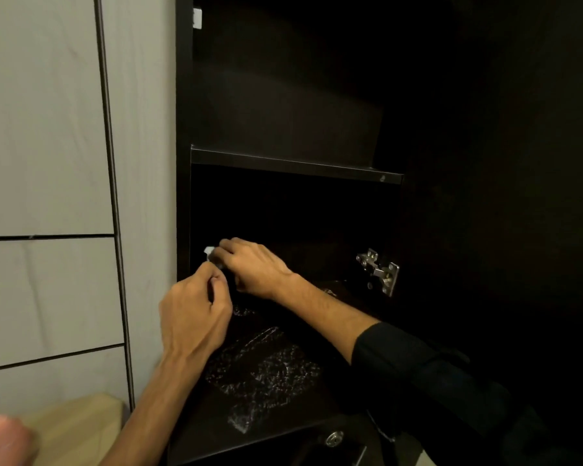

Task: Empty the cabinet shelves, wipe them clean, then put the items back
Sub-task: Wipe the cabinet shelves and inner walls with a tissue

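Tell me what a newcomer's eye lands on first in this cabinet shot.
First, the two hands meeting at the lower compartment's left wall: the left hand and right hand pinch a small white object between them; what it is cannot be told. Next, the crinkled clear plastic bag glinting on the dark shelf below them. Then the bright metal hinge on the right wall.
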